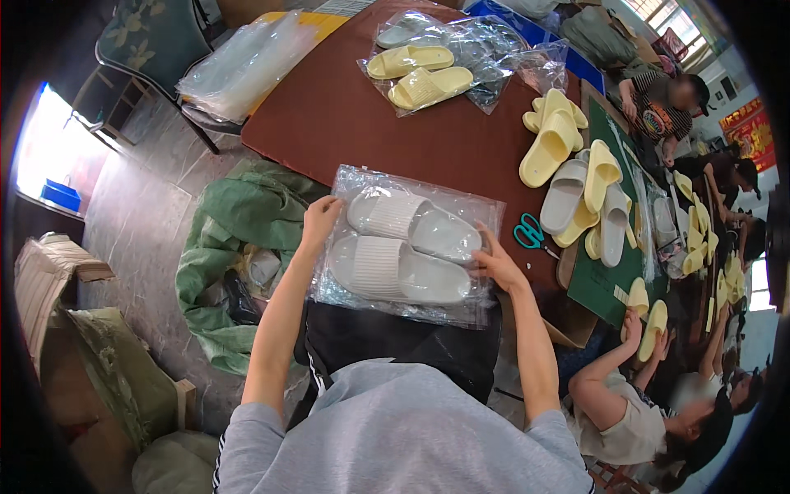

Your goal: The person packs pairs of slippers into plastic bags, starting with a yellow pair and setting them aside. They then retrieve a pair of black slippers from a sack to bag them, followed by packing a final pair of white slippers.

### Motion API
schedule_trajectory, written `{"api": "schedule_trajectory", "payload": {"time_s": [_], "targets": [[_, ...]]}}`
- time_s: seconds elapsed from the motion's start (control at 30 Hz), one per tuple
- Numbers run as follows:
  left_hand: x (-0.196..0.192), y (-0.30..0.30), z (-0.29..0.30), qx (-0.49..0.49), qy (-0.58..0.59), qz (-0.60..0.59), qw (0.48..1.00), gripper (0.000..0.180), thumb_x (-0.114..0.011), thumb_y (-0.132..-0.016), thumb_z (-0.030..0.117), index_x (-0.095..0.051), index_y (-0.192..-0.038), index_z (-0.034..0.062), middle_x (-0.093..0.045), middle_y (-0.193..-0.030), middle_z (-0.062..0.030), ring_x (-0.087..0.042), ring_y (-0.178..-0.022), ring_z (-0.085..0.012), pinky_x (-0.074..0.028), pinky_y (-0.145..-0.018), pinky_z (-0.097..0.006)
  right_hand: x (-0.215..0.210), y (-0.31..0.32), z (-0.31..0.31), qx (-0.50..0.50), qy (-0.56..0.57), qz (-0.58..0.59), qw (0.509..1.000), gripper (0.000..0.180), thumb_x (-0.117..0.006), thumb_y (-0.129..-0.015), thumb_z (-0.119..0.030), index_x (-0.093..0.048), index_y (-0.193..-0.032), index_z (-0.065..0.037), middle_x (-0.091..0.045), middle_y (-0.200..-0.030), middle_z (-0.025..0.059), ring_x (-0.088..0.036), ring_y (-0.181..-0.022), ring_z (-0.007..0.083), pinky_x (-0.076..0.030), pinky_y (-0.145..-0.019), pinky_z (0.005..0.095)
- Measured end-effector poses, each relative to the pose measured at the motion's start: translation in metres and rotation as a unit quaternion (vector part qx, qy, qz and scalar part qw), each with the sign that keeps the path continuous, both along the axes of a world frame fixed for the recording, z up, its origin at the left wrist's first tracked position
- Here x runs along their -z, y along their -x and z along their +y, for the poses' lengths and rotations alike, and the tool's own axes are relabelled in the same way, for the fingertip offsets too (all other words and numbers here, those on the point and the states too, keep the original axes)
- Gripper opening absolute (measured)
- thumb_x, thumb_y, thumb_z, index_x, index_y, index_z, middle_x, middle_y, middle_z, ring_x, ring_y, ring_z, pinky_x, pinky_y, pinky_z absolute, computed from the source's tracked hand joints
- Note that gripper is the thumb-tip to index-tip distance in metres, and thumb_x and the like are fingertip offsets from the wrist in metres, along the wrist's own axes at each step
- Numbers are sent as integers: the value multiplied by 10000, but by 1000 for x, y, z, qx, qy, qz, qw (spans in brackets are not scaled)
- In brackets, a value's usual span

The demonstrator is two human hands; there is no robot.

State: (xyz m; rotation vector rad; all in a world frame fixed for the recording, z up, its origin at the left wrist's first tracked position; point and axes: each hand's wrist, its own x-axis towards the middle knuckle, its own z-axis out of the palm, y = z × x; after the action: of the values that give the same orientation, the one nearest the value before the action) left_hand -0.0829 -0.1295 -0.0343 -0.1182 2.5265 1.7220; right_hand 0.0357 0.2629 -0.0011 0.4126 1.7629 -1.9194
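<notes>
Gripping the clear bag [411,247] of two grey slippers [403,251] at the bench [346,115] edge, left hand [319,218] and right hand [494,265] fingers pinch only its sides, so the slick film could slip and drop into the lap.

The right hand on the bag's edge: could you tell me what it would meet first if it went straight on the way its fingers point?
The right hand points leftward across the clear bag, so it would likely meet the heel of the upper grey slipper inside first; depth is hard to judge.
</notes>
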Motion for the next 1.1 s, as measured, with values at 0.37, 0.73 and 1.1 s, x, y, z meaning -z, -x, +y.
{"api": "schedule_trajectory", "payload": {"time_s": [0.37, 0.73, 1.1], "targets": [[32, 9, 7, -36, 63, 57, 996, 298, -510, -960, 247, -620, -952, -30, -651, -831, -207, -646, -803, -357, -474, -716, -405, 9, -25, -13, -97, 14, 43, 994, 738, -702, -837, -115, -343, -1481, -147, -600, -1150, 93, -582, -984, 151, -486, -820, 287], [40, 6, 9, -43, 108, 159, 980, 253, -491, -971, 205, -590, -939, -25, -619, -844, -266, -598, -828, -467, -454, -669, -481, -26, -50, 2, 85, -93, 171, 977, 427, -717, -779, -11, -542, -1163, -74, -538, -948, 3, -516, -768, 57, -437, -670, 212], [35, 9, 2, -58, 113, 105, 986, 290, -477, -978, 247, -582, -970, -22, -632, -876, -255, -595, -877, -470, -459, -709, -470, -141, -65, 167, 267, -340, 284, 856, 320, -647, -744, -22, -577, -1050, -83, -521, -937, -14, -531, -808, 100, -451, -718, 230]]}}
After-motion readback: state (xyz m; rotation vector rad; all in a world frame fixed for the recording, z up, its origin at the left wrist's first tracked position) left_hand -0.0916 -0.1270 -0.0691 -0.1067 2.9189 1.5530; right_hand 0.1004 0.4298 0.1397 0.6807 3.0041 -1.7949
